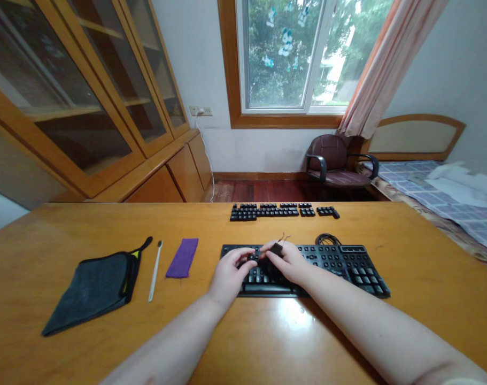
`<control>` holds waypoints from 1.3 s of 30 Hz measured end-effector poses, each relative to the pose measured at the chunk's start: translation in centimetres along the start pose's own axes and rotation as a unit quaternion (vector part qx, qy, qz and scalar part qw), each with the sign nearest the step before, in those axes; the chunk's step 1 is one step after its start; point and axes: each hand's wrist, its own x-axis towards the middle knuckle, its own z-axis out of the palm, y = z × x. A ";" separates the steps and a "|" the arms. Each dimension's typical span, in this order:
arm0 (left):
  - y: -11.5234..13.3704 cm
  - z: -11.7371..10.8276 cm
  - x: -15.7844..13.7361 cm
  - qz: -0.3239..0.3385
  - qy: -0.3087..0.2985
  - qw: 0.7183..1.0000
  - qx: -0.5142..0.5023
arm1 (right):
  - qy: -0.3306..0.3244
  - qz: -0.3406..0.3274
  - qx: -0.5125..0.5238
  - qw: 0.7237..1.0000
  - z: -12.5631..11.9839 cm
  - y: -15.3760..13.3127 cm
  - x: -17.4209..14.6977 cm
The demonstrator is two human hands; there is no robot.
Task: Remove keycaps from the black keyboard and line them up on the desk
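Observation:
A black keyboard [335,264] lies on the wooden desk, with bare switches showing across its upper rows and caps still on the lower rows and number pad. Over its left part, my left hand [232,270] pinches a small black keycap [252,257] between thumb and fingers. Just beside it, my right hand [287,262] is closed on a keycap puller [276,248], its black handle between the fingers and its thin wires pointing up and away. My fingers hide the keys beneath them.
Loose black keycaps [277,212] stand in rows near the desk's far edge. A coiled cable [327,239] sits behind the keyboard. To the left lie a purple cloth [183,258], a toothbrush [155,271] and a folded grey cloth [94,283]. Beyond the desk is a chair [333,160].

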 end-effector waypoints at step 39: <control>-0.5 0.9 -0.1 -0.038 -0.049 0.994 -0.088 | -0.074 -0.077 -0.096 0.990 -0.3 -0.2 0.5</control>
